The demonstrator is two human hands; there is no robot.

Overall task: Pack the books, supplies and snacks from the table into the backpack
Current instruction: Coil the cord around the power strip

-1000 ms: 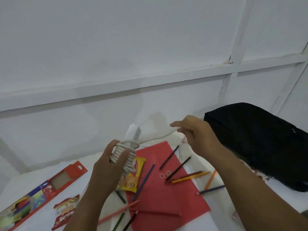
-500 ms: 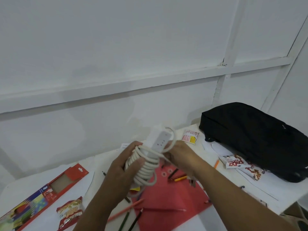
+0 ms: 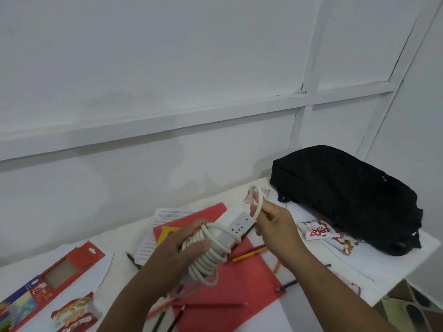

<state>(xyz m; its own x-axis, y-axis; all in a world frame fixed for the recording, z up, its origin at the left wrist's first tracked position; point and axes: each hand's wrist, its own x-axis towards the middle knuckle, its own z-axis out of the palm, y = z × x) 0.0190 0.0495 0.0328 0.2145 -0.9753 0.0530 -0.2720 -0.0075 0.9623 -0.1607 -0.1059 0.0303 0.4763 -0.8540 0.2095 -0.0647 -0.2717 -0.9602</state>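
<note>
Table: white, holds everything. Backpack is black, lies flat beyond and to the right of the right hand's grip, looks zipped closed, so nothing goes in until it's opened.

Red folder sits directly under both grips, loose coloured pencils scattered over it. Pencil box and a snack pack are well left of the left grip; another snack packet lies just right of the right grip, touching the backpack.

Power strip: white, sockets facing up, held in the air between the hands. Its cord is coiled in tight turns round the body.

Left hand clamps the coils, fingers curled over, thumb pressing turns down, probably so they don't spring loose. Right hand pinches the free loop of cord, held up and away from the strip. Judgement: keeping tension for the last wrap. Bundle not packed yet.
</note>
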